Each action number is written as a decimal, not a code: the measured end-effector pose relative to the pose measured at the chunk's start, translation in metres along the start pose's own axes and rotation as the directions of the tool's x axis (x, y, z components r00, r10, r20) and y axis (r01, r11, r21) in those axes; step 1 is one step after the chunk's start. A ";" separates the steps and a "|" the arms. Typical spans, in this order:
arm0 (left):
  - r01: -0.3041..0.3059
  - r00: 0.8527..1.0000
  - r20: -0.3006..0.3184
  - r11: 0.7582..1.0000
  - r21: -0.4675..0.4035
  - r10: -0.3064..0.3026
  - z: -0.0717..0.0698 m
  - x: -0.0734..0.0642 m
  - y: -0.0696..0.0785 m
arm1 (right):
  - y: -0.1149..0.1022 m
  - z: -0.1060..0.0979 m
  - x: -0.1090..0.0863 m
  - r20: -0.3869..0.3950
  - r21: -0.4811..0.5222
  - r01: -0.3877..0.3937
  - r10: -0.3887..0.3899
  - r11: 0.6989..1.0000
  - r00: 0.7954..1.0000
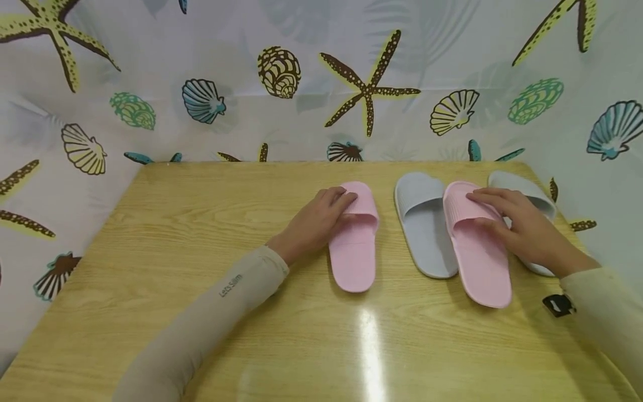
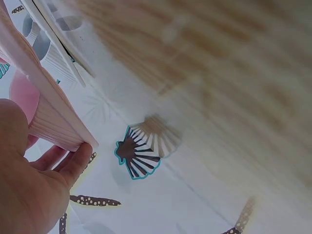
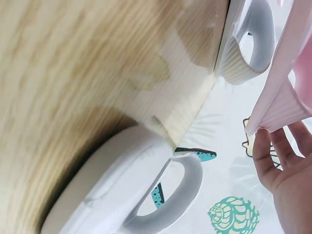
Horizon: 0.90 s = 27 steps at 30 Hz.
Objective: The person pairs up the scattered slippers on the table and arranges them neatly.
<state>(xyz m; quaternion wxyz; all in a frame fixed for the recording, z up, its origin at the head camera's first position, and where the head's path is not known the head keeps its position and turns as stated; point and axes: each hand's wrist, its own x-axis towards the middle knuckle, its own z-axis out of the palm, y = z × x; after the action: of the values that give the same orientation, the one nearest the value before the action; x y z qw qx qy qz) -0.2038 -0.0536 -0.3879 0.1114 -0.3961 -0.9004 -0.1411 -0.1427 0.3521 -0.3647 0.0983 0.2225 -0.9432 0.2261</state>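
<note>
My left hand (image 1: 321,220) holds a pink slipper (image 1: 354,262) by its ribbed strap, fingers over the top. In the left wrist view the fingertips of that hand (image 2: 36,180) lie against the strap edge of the slipper (image 2: 53,122). Farther right, my right hand (image 1: 522,223) grips the strap of a second pink slipper (image 1: 484,268). That slipper overlaps a grey slipper (image 1: 427,234) in the head view, and the right wrist view shows it above the tabletop. Another grey slipper (image 1: 522,187) is partly hidden behind my right hand. Both pink toes point away from me.
The wooden table (image 1: 201,223) runs back to a white cloth (image 1: 226,44) printed with shells and starfish, which also rises at both sides. A small black object (image 1: 558,305) sits at my right cuff. Light glares on the table front.
</note>
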 end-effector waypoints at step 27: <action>0.091 0.996 -0.011 0.990 -0.109 -0.093 -0.020 -0.038 -0.012 | -0.042 0.033 0.006 -0.019 0.070 0.164 -0.163 0.984 0.986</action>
<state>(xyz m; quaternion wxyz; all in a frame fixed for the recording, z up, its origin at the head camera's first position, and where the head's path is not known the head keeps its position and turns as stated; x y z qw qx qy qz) -0.1860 -0.0944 -0.3833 0.0902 -0.3584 -0.9079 -0.1979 -0.1310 0.3006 -0.3758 0.1145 0.3013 -0.9124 0.2524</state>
